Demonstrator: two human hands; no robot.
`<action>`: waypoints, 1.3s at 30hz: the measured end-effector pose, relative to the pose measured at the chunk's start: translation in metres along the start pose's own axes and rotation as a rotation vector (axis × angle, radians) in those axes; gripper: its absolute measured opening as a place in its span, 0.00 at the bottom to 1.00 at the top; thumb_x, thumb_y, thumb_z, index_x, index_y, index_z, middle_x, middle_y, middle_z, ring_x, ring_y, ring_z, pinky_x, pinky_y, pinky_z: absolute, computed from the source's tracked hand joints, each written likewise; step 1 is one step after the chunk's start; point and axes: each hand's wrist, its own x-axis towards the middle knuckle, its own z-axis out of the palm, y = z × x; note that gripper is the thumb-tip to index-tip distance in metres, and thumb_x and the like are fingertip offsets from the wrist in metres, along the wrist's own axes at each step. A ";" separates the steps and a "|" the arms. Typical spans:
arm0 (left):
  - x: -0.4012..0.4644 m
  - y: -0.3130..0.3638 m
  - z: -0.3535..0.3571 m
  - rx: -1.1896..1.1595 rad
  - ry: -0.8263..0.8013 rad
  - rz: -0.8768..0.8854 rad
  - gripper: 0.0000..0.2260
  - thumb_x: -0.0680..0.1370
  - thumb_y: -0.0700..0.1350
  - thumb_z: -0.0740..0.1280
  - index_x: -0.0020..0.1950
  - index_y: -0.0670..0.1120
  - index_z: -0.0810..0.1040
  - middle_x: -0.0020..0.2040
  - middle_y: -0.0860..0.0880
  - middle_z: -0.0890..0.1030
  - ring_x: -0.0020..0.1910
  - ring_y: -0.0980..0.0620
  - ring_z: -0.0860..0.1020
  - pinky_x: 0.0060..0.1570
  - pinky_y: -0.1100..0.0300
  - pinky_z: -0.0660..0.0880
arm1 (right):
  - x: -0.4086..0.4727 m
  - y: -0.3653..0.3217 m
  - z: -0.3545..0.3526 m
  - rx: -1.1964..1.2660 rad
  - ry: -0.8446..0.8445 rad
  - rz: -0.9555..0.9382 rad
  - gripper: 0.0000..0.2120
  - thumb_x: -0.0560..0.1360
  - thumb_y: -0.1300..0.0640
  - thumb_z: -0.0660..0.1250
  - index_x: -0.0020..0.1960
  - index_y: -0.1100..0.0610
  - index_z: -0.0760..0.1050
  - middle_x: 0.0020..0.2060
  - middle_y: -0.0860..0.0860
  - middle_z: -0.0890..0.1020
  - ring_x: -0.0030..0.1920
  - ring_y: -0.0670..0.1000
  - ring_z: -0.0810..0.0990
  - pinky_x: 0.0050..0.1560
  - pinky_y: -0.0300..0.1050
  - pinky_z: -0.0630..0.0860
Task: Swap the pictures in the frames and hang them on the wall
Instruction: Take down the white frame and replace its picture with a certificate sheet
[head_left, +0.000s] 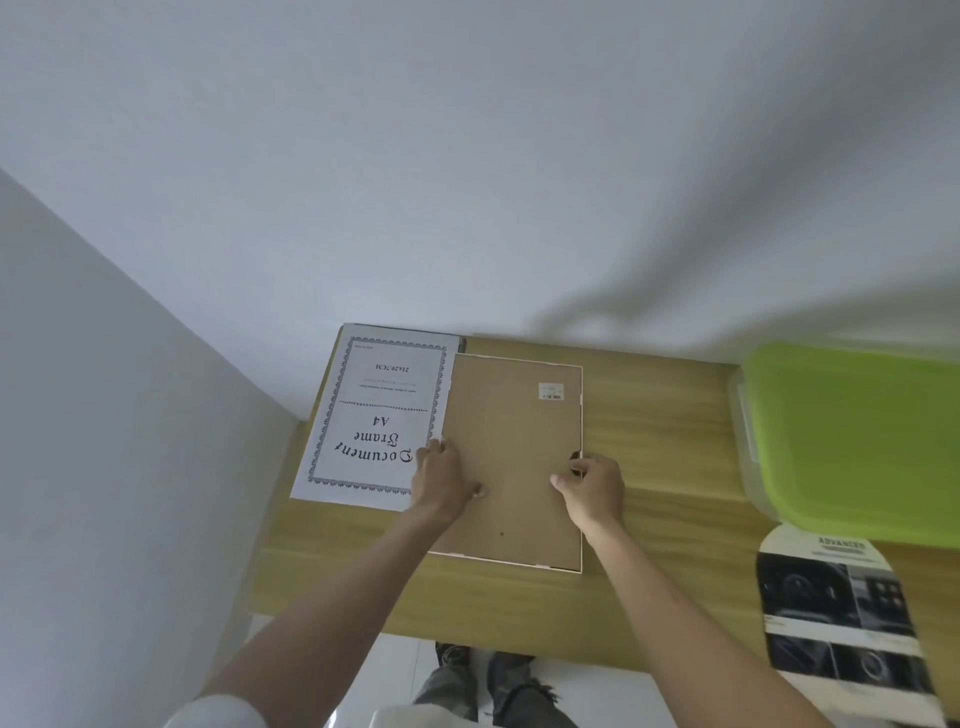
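On the wooden table (675, 467) two frames can be counted: one white-edged frame (511, 457) lying face down at the centre with its brown backing up, and one dark frame (405, 328) at ten o'clock, only its far edge showing under a sheet. Printed sheets also number two: one "Document Frame A4" insert (371, 415) at nine o'clock and one black-and-white picture (836, 613) at four o'clock. There is one green-lidded plastic box (852, 436) at three o'clock, and two hands, the left hand (441, 478) and right hand (595, 486), on the backing.

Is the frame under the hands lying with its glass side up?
No, the frame lies face down, its brown backing board with a small sticker facing up.
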 end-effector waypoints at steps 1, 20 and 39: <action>0.000 0.000 -0.001 0.007 -0.004 0.000 0.37 0.70 0.53 0.76 0.70 0.38 0.65 0.67 0.43 0.69 0.67 0.42 0.65 0.55 0.50 0.74 | 0.001 0.000 0.000 0.014 -0.007 0.015 0.11 0.72 0.62 0.73 0.52 0.65 0.82 0.62 0.57 0.76 0.62 0.57 0.75 0.55 0.40 0.69; -0.005 -0.037 -0.018 -0.557 -0.012 0.031 0.36 0.72 0.49 0.75 0.76 0.44 0.65 0.72 0.47 0.71 0.70 0.47 0.69 0.69 0.50 0.67 | -0.007 -0.011 -0.011 0.336 -0.077 0.097 0.08 0.75 0.66 0.68 0.54 0.58 0.75 0.44 0.49 0.78 0.41 0.46 0.75 0.39 0.38 0.69; -0.015 -0.004 -0.017 -0.527 0.039 0.247 0.23 0.68 0.44 0.76 0.62 0.51 0.75 0.51 0.48 0.79 0.47 0.50 0.78 0.39 0.63 0.74 | -0.020 0.008 -0.051 0.300 0.022 0.020 0.13 0.74 0.63 0.72 0.57 0.56 0.77 0.54 0.51 0.81 0.53 0.50 0.78 0.50 0.41 0.72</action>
